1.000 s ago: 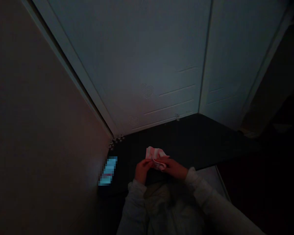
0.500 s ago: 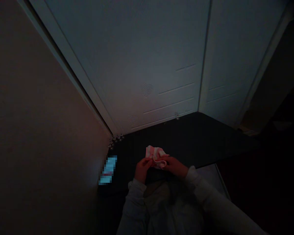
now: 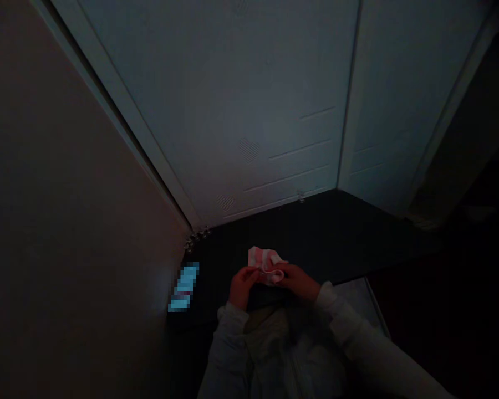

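A small pink and white cloth [image 3: 258, 256] is held up between my two hands over the dark surface, its near edge curled into a loop. My left hand [image 3: 243, 284] pinches the cloth's left near edge with thumb and fingers. From the right, my right hand [image 3: 298, 281] grips the other side beside the curled edge. The light is dim, so the fingertips blend partly into the cloth. The cloth's upper corner sticks out beyond both hands.
The dark flat surface [image 3: 316, 233] reaches back to a pale panel [image 3: 241, 100] with heart patterns. A lit, pixelated screen [image 3: 184, 287] lies at the left by the wall [image 3: 87, 221]. Small shiny objects [image 3: 197, 237] sit in the corner. A pale flat item [image 3: 357, 296] is at the right.
Both hands keep hold of the cloth in nearly the same place. Its curled near edge has shifted very slightly to the right.
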A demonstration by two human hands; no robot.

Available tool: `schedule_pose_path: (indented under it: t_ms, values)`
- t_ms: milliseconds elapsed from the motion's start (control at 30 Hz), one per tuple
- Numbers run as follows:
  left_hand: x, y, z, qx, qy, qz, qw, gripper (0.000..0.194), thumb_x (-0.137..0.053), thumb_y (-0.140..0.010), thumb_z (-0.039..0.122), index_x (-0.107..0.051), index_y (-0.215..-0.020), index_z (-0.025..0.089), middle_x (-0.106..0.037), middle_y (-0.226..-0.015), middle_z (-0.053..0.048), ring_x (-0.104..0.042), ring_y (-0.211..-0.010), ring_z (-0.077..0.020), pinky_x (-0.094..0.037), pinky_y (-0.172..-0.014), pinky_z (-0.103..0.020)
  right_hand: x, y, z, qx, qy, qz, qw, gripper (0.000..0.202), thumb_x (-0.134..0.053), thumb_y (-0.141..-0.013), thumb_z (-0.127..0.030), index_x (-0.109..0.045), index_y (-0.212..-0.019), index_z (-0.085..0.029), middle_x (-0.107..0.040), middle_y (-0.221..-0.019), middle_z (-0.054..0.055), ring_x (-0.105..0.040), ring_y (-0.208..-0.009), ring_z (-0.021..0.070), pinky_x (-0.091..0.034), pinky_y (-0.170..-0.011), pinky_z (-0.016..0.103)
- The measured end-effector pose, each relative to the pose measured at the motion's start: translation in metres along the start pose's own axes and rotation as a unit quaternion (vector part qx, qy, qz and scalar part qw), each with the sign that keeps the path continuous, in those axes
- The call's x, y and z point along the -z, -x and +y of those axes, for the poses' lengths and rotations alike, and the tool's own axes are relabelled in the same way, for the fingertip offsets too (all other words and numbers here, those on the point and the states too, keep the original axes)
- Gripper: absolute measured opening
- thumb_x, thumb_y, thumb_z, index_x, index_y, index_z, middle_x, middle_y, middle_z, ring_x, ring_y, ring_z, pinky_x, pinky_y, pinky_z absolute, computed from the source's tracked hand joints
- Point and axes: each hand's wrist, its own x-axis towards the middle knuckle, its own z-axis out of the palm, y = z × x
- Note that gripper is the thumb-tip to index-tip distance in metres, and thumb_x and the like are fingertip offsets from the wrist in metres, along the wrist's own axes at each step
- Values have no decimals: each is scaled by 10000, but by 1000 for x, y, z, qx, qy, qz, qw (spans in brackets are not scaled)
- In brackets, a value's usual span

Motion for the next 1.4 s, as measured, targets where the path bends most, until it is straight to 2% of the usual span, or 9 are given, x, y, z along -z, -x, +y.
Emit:
schedule_pose_path:
  t_ms: [333, 600, 767, 933, 1400]
  values:
    - [-1, 1, 1, 0, 4, 10, 1000, 227, -612, -605, 297, -590, -768, 141, -608, -686, -19, -547, -617, -125, -428, -623, -252, -2, 0, 3, -24, 22, 28, 999, 165, -506, -706, -238, -603, -808, -151, -586, -757, 23, -509, -719, 155, -385, -657, 256]
    - [-1, 0, -2, -5, 4, 16, 1000, 255, -607, -603, 322, -592, -769, 129, -615, -710, -37, -551, -622, -131, -429, -621, -258, -2, 1, -2, -35, 5, 42, 998, 224, -524, -685, -242, -590, -880, -155, -607, -841, 40, -528, -784, 176, -392, -701, 274]
    - [-2, 0, -1, -2, 22, 14, 1000, 276, -609, -607, 304, -578, -824, 136, -619, -792, -49, -555, -629, -126, -432, -610, -253, -2, 1, 1, -29, 17, 39, 999, 214, -521, -686, -227, -594, -875, -161, -605, -831, 39, -530, -783, 176, -391, -707, 282]
    - [-2, -1, -1, 7, 21, 23, 999, 293, -620, -593, 308, -588, -823, 130, -625, -770, -50, -555, -621, -124, -434, -612, -253, -3, 1, 4, -34, 5, 42, 999, 269, -534, -673, -229, -584, -930, -170, -602, -902, 43, -523, -829, 188, -387, -750, 308]
    - [-1, 0, 0, 0, 16, 16, 1000, 276, -606, -612, 308, -593, -828, 137, -616, -759, -38, -541, -625, -119, -420, -607, -240, -2, 0, -2, -24, 11, 42, 999, 255, -521, -686, -237, -587, -920, -161, -606, -851, 41, -532, -800, 187, -395, -723, 301]
